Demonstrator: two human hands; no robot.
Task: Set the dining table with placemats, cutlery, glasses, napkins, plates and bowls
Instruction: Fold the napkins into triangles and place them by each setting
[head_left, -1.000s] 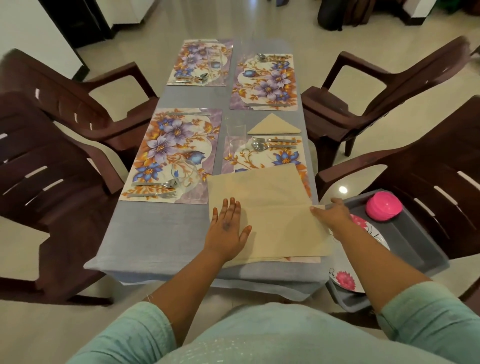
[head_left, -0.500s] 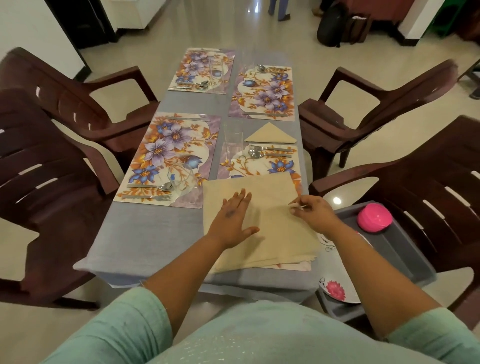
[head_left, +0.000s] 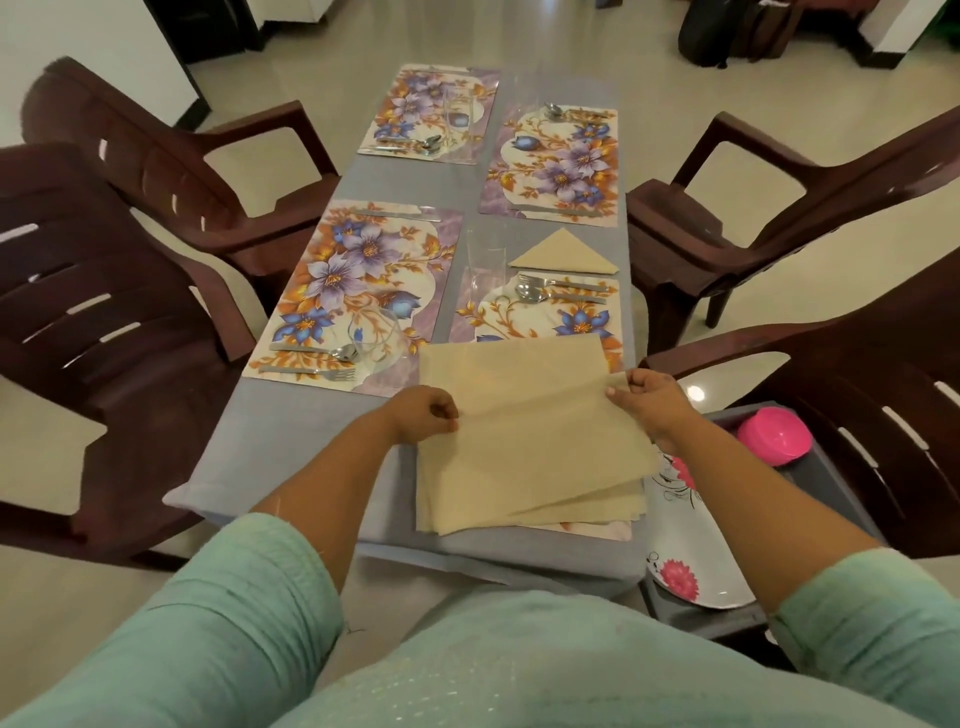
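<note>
My left hand (head_left: 427, 415) and right hand (head_left: 645, 397) pinch the top beige cloth napkin (head_left: 524, 410). The grey plastic tray (head_left: 826, 483) holds a pink plastic bowl (head_left: 774, 435) and white floral plates (head_left: 685, 561). No writing is legible.

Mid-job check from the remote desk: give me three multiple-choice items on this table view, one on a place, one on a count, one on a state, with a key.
1. Where does the folded triangular napkin lie?
A. In the grey tray
B. On the cloth between the two right-side placemats
C. On a chair seat

2. How many floral placemats show on the table?
A. Two
B. Four
C. Six

3. What are the hands doing with the top napkin of the stack?
A. Both pinch it at opposite edges
B. Both lie flat on it
C. Neither touches it

Key:
1 B, it sits just beyond the near right placemat and its cutlery.
2 B, two on each side of the table.
3 A, the left hand and right hand each pinch an edge of the sheet.
</note>
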